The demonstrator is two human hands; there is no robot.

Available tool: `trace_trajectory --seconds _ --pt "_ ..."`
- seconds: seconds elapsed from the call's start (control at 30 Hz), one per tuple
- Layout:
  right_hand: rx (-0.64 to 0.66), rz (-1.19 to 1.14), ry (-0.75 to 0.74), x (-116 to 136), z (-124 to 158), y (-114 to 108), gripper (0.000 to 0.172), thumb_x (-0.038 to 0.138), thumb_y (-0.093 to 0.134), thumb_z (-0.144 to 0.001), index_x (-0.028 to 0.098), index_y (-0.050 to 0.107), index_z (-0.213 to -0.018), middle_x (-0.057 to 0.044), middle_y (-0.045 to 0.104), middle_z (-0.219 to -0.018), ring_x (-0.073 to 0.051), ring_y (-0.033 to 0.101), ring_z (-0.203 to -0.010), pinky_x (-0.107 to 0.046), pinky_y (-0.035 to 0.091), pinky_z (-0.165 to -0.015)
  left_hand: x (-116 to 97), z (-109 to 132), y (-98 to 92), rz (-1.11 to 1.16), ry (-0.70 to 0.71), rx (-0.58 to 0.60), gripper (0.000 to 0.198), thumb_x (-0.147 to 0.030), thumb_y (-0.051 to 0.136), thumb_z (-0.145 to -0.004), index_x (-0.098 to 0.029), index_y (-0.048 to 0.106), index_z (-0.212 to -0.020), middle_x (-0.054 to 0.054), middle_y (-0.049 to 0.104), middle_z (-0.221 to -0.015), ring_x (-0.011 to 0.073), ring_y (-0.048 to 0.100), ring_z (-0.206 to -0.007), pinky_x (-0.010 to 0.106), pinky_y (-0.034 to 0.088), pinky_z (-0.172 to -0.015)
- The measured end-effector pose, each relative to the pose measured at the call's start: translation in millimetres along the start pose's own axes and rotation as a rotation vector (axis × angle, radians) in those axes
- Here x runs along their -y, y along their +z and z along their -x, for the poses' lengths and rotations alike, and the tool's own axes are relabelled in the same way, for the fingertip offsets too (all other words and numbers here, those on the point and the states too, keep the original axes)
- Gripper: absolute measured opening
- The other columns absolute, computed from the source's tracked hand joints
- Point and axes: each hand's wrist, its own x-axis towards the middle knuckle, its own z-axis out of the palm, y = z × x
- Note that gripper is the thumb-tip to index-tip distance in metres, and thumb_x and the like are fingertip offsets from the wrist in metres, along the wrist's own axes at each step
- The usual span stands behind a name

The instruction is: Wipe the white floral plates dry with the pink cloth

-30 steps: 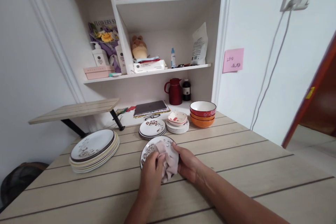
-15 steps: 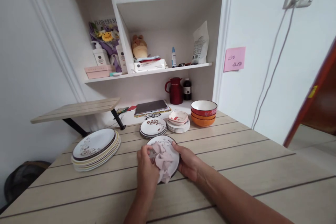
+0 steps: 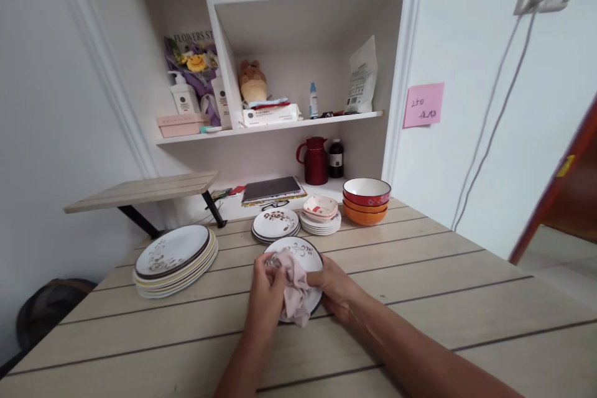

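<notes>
A small white plate point(image 3: 305, 250) with a dark rim and brown floral print lies on the wooden table point(image 3: 420, 273), just in front of me. My left hand point(image 3: 265, 292) is closed on a crumpled pale pink cloth point(image 3: 295, 291) and presses it onto the plate's left part. My right hand point(image 3: 336, 289) grips the plate's right rim, fingers curled over the edge. Much of the plate's near half is hidden by the cloth and my hands.
A stack of large plates point(image 3: 175, 258) sits at the left. Behind are a stack of small floral plates point(image 3: 275, 224), white saucers with a small pink dish point(image 3: 320, 214), and stacked red and orange bowls point(image 3: 366, 199). A shelf unit with a red jug point(image 3: 315, 161) stands beyond.
My left hand has dragged the cloth across the plate toward its left and near side. The right hand keeps its grip on the rim. The view has shifted slightly.
</notes>
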Motion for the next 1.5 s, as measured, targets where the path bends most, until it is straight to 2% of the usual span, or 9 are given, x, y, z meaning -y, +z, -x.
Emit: trace_trajectory --seconds 0.2,0.33,0.47,0.6,0.77,0.97,1.13,1.37,1.5 --pt "-0.010 0.037 0.001 3.6 2.4 2.9 0.055 0.003 0.064 -0.048 0.011 0.067 -0.102 -0.011 0.074 -0.091 -0.025 0.068 -0.077 -0.035 0.052 -0.070 -10.9 3.1 -14.0 0.207 -0.129 0.202 0.075 -0.056 0.059 -0.075 -0.021 0.033 -0.136 0.003 0.062 -0.086 0.0139 0.059 -0.057 0.024 0.044 -0.048" --pt "0.022 0.049 0.010 2.5 1.3 -1.8 0.054 0.003 0.063 -0.049 0.012 0.067 -0.102 -0.011 0.074 -0.093 -0.025 0.068 -0.076 -0.034 0.052 -0.067 -13.2 7.9 -6.7 0.113 0.035 0.266 0.050 -0.031 0.073 -0.065 -0.020 0.054 -0.110 0.001 0.062 -0.081 0.0136 0.059 -0.069 0.023 0.046 -0.061" --pt "0.063 0.047 0.041 1.8 0.3 -5.7 0.050 0.004 0.065 -0.051 0.011 0.067 -0.101 -0.011 0.074 -0.091 -0.025 0.068 -0.079 -0.035 0.052 -0.072 -18.5 10.5 -0.1 0.005 0.149 0.170 0.013 -0.018 0.060 -0.067 -0.022 0.049 -0.072 -0.005 0.050 -0.066 0.0111 0.049 -0.060 0.021 0.039 -0.058" --pt "0.034 0.041 0.068 0.9 -1.0 -6.1 0.043 0.011 0.071 -0.058 0.009 0.066 -0.101 -0.011 0.074 -0.089 -0.022 0.067 -0.076 -0.033 0.052 -0.072 -25.4 12.2 -0.4 -0.140 0.376 -0.031 0.020 -0.007 0.051 -0.063 -0.022 0.037 -0.061 -0.003 0.045 -0.073 0.0132 0.048 -0.071 0.022 0.039 -0.067" --pt "-0.106 -0.064 0.119 -0.1 -3.6 -6.3 0.035 0.040 0.068 -0.076 0.011 0.065 -0.096 -0.011 0.073 -0.087 -0.019 0.066 -0.073 -0.031 0.051 -0.069 -18.1 7.2 -1.0 -0.302 0.416 0.000 0.024 0.000 0.043 -0.063 -0.022 0.034 -0.060 -0.001 0.044 -0.074 0.0137 0.046 -0.069 0.023 0.036 -0.064" --pt "0.002 -0.011 0.044 3.2 0.9 -5.9 0.040 0.028 0.080 -0.061 0.010 0.066 -0.093 -0.009 0.073 -0.081 -0.020 0.066 -0.071 -0.032 0.051 -0.071 -16.9 13.8 0.3 -0.421 0.517 0.300 0.023 -0.006 0.053 -0.065 -0.021 0.037 -0.063 0.001 0.049 -0.082 0.0170 0.049 -0.081 0.027 0.038 -0.071" --pt "-0.186 0.004 -0.035 1.4 -0.8 0.9 0.043 0.010 0.073 -0.052 0.014 0.064 -0.094 -0.006 0.073 -0.079 -0.021 0.066 -0.070 -0.033 0.052 -0.067 -33.2 22.7 -8.2 -0.377 0.450 0.455 0.014 -0.019 0.064 -0.068 -0.020 0.051 -0.070 0.003 0.052 -0.095 0.0181 0.051 -0.092 0.031 0.043 -0.080" --pt "-0.234 -0.008 -0.042 -0.6 -5.0 3.5 0.051 0.008 0.068 -0.050 0.018 0.062 -0.099 -0.005 0.073 -0.083 -0.022 0.066 -0.072 -0.036 0.052 -0.068 -32.2 10.9 -14.4 -0.227 0.492 0.006 0.027 -0.033 0.064 -0.075 -0.020 0.056 -0.097 0.006 0.046 -0.107 0.0136 0.055 -0.077 0.027 0.049 -0.062" --pt "-0.236 0.005 -0.052 0.3 -3.0 0.8 0.048 0.009 0.069 -0.051 0.016 0.062 -0.098 -0.006 0.072 -0.084 -0.021 0.066 -0.075 -0.032 0.051 -0.068 -23.6 16.2 -1.1 -0.363 0.545 0.206 0.055 -0.016 0.071 -0.065 -0.027 0.056 -0.117 0.007 0.046 -0.122 0.0226 0.052 -0.109 0.039 0.048 -0.091"
